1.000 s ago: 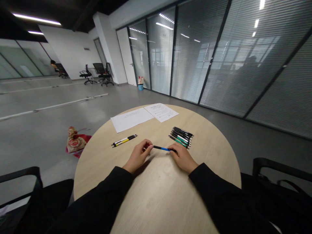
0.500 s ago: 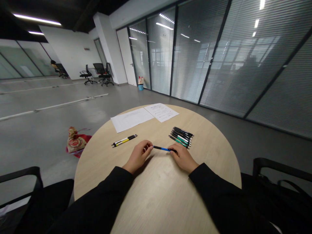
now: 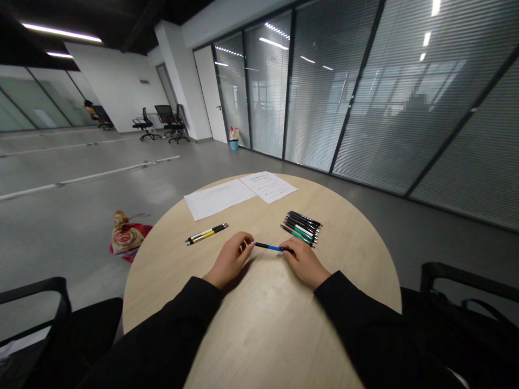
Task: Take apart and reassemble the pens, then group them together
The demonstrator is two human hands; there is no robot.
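A blue pen with a black grip spans the gap between my two hands, just over the round table. My left hand is closed in a pinch at the pen's left end. On its other end, my right hand has its fingers closed, covering part of the barrel. Beyond my right hand lies a row of several pens, mostly black, with green and white ones nearer me. Left of my left hand, a yellow pen and a white pen lie side by side.
Two printed sheets of paper lie at the table's far side. Black chairs stand close on both sides. A brown and red bag sits left of the table. A glass partition with blinds runs behind.
Almost nothing differs; both hands keep hold of the blue pen in the same place, with at most a slight shift of the left fingers.
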